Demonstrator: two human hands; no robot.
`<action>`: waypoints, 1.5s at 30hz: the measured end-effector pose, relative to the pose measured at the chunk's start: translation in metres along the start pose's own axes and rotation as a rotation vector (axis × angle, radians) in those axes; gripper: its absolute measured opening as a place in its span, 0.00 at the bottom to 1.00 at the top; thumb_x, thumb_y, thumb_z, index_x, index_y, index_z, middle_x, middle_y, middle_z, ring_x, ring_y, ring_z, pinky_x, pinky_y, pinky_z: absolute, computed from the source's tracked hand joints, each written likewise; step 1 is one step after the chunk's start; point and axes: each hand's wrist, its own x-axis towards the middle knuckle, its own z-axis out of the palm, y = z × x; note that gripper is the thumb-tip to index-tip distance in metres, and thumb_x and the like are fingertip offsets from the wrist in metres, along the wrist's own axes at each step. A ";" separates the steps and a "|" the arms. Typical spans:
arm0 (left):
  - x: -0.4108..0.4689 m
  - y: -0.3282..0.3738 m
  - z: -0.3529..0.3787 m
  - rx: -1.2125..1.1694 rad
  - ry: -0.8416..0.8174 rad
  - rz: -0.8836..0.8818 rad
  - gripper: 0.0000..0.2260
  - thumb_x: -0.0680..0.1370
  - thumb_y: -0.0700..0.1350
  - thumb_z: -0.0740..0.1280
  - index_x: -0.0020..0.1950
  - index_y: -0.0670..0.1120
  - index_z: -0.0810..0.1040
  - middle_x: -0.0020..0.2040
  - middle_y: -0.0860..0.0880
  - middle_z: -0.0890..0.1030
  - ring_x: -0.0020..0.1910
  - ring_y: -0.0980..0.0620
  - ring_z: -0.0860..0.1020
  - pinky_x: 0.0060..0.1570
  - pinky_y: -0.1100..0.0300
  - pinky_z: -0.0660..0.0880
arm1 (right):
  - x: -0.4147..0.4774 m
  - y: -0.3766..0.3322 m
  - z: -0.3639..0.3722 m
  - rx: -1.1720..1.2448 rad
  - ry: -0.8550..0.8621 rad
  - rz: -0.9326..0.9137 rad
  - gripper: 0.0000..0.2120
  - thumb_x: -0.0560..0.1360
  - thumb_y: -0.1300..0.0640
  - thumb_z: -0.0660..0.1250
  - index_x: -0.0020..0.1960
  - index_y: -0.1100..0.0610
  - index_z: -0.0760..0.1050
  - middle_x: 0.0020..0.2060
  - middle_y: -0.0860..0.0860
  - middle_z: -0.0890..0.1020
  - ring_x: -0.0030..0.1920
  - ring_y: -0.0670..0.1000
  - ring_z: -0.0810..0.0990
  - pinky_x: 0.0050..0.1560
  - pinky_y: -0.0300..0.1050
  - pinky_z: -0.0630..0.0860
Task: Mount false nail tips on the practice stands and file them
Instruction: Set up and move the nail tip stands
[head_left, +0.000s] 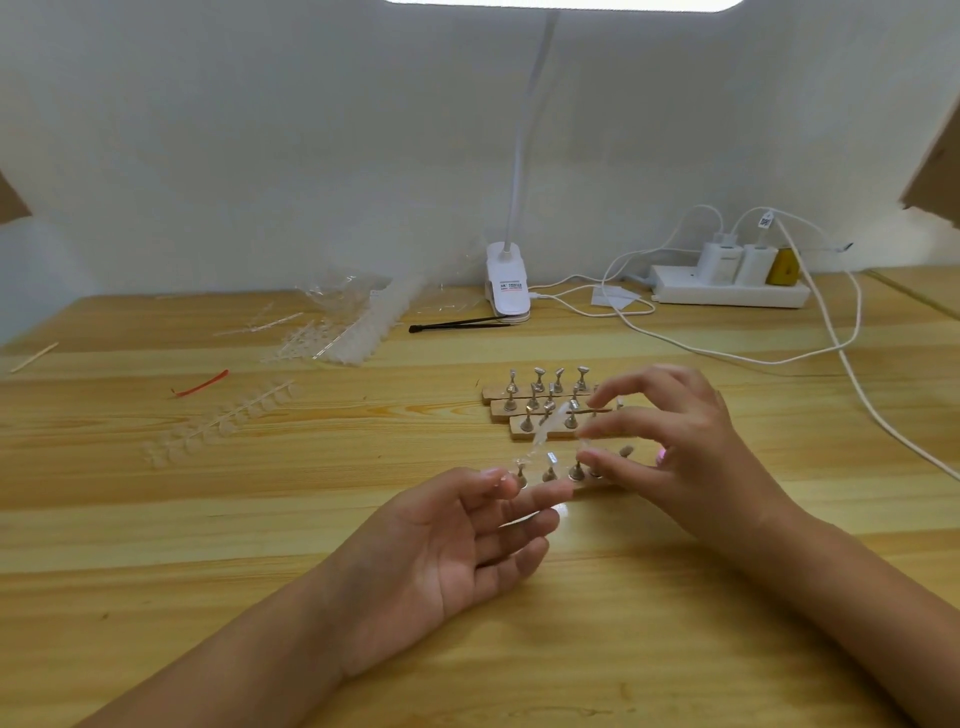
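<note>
Bright, even light falls from the lamp panel (566, 4) overhead, which glares white. Shadows on the table (156, 545) are faint. The edges bow outward.

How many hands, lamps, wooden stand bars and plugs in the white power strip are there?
Hands: 2, left hand and right hand
Lamps: 1
Wooden stand bars: 4
Plugs: 3
Total: 10

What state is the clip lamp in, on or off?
On: the clip lamp has its head glowing bright white at the frame's top edge, above its gooseneck.
</note>
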 end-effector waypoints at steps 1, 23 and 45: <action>0.000 0.000 0.000 -0.006 0.008 0.002 0.07 0.67 0.44 0.78 0.39 0.44 0.82 0.61 0.40 0.81 0.52 0.48 0.83 0.53 0.55 0.80 | 0.000 0.000 0.001 -0.007 -0.014 -0.004 0.13 0.69 0.45 0.68 0.45 0.53 0.85 0.52 0.47 0.80 0.60 0.54 0.71 0.58 0.57 0.67; 0.006 -0.011 0.002 0.284 0.256 0.312 0.08 0.63 0.51 0.76 0.33 0.47 0.83 0.42 0.45 0.85 0.39 0.55 0.82 0.40 0.64 0.78 | 0.004 -0.019 -0.020 0.506 -0.036 0.261 0.15 0.70 0.33 0.63 0.45 0.38 0.83 0.54 0.35 0.78 0.61 0.39 0.72 0.58 0.48 0.70; 0.002 -0.010 0.000 0.551 0.475 0.443 0.09 0.72 0.47 0.74 0.31 0.51 0.82 0.41 0.46 0.86 0.41 0.55 0.83 0.47 0.62 0.80 | -0.011 -0.038 -0.008 -0.100 0.124 -0.305 0.04 0.70 0.49 0.69 0.43 0.48 0.80 0.65 0.49 0.70 0.67 0.52 0.65 0.67 0.53 0.59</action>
